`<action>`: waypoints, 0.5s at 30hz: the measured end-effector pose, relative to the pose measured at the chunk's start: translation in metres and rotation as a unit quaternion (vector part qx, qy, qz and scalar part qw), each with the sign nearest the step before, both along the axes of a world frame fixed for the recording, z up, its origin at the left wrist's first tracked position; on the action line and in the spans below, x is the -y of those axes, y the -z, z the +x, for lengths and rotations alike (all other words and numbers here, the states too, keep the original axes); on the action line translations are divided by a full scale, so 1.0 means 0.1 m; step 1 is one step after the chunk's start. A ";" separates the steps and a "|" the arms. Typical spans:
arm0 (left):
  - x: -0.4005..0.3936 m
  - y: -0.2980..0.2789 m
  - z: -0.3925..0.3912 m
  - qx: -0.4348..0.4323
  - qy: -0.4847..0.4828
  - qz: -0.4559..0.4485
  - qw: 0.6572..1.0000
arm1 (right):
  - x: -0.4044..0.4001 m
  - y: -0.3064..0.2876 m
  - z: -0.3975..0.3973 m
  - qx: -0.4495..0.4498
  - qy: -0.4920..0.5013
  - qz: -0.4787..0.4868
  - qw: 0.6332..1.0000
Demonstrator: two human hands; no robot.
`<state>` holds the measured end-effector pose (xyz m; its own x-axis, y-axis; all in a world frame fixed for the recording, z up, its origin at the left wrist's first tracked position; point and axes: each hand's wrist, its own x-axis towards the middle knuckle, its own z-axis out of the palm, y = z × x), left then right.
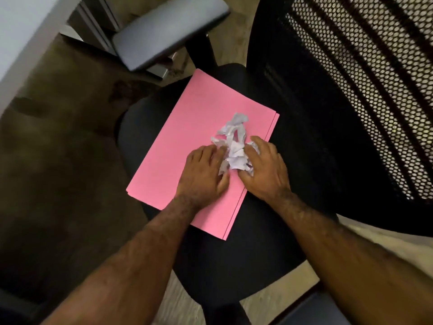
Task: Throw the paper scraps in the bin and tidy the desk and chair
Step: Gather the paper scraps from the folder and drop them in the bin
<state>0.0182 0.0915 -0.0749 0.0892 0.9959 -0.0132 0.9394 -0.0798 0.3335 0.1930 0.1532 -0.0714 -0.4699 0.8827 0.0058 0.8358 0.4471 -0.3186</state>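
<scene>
A pile of white crumpled paper scraps [234, 144] lies on a pink folder [187, 137], which rests flat on the black seat of an office chair [234, 266]. My left hand [203, 174] presses against the pile from the left, fingers curled into the scraps. From the right, my right hand [267, 172] cups the same pile. Both hands rest on the folder and squeeze the scraps together between them. Some scraps stick out beyond my fingertips at the far side.
The chair's black mesh backrest [351, 102] rises at the right. A grey padded armrest [168, 31] stands at the upper left, another armrest [328, 310] at the bottom right. A white desk edge [18, 38] shows at the far left above brown floor [58, 172].
</scene>
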 end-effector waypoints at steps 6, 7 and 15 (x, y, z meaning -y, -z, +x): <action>0.07 0.04 0.04 -0.060 0.027 0.018 0.998 | 0.07 0.06 0.04 0.052 0.057 0.040 0.996; 0.07 0.03 0.03 -0.067 0.031 0.021 0.997 | 0.10 0.08 0.03 0.059 0.066 0.036 0.995; -0.01 0.01 -0.02 -0.033 -0.010 -0.020 0.999 | 0.13 0.08 0.10 0.015 0.082 0.002 0.997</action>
